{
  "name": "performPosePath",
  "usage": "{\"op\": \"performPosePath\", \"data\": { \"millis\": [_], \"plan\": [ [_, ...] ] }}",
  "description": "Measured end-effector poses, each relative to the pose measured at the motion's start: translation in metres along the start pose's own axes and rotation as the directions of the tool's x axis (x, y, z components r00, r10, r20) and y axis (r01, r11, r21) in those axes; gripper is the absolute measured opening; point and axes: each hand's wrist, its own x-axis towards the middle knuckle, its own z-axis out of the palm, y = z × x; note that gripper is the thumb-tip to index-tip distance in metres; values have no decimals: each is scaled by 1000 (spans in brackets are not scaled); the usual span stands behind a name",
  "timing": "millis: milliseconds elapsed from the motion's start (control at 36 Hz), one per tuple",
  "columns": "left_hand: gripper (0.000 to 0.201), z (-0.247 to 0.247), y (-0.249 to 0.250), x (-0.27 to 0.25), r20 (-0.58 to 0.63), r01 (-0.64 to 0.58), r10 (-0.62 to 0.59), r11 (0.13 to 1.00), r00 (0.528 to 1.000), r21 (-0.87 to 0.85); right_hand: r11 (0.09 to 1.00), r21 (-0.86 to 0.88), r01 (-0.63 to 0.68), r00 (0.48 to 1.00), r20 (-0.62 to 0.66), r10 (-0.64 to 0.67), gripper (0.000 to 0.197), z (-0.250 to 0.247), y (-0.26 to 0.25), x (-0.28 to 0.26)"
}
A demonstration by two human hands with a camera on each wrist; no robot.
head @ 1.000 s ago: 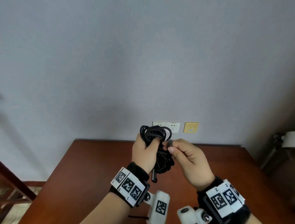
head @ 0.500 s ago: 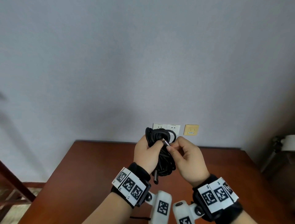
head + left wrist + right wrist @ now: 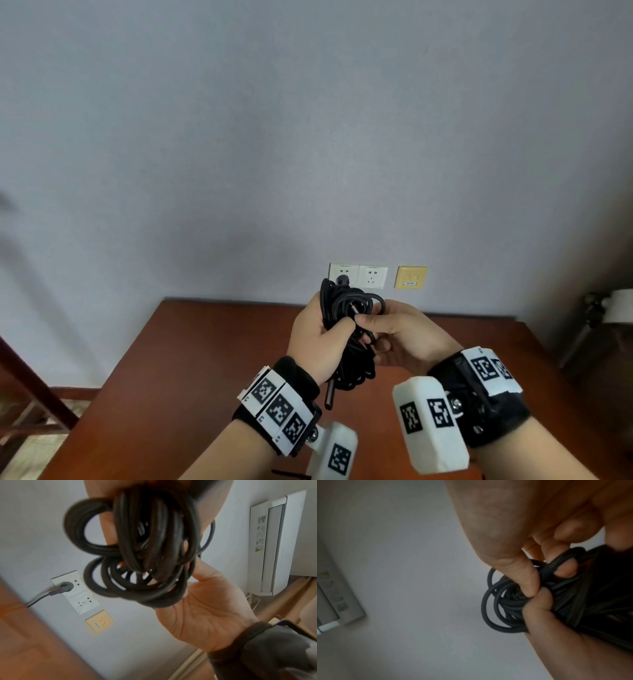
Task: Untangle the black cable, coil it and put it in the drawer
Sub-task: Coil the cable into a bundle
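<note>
Head camera: high, facing forward-down over table (image 3: 205,359) toward wall. Wrist cameras: close, looking along palms. All share the black cable (image 3: 346,329) bundle.

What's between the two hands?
The coiled black cable: the left hand grips it, the right hand holds it from the other side, seen from the head view.
</note>
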Motion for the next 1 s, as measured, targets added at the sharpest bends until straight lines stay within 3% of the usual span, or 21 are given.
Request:
{"op": "performPosePath", "data": {
  "millis": [83,194,278,417,528,611,694,778,1000],
  "plan": [
    [28,-2,-1,-2,23,-25,24,998,999,49,998,-10,-56,998,35,56,7,1,-1,-1],
    [30,-5,1,-5,152,-81,63,990,986,116,992,-40,-118,987,105,121,6,-7,-1,-5],
    [27,-10,6,2,223,-77,40,984,974,161,1000,14,6,998,67,-7,7,-5,5,-4],
    [22,-11,12,5,112,17,-16,1000,994,-1,952,127,280,956,-132,-263,32,7,19,-2],
    [22,-15,10,8,2,66,-67,986,998,-151,890,167,425,905,-117,-410,37,9,24,-5],
    [16,-13,13,9,19,119,-118,957,993,-266,874,152,461,887,-117,-448,57,7,25,-4],
    [13,-8,14,8,61,130,-118,956,991,-263,878,201,435,900,-98,-424,52,15,23,-6],
    [29,-1,11,4,155,139,-109,969,982,-203,892,297,341,940,-101,-326,35,26,23,-11],
    [41,-9,2,2,299,257,-205,956,932,-144,947,188,262,952,-209,-222,26,40,31,-6]
  ]
}}
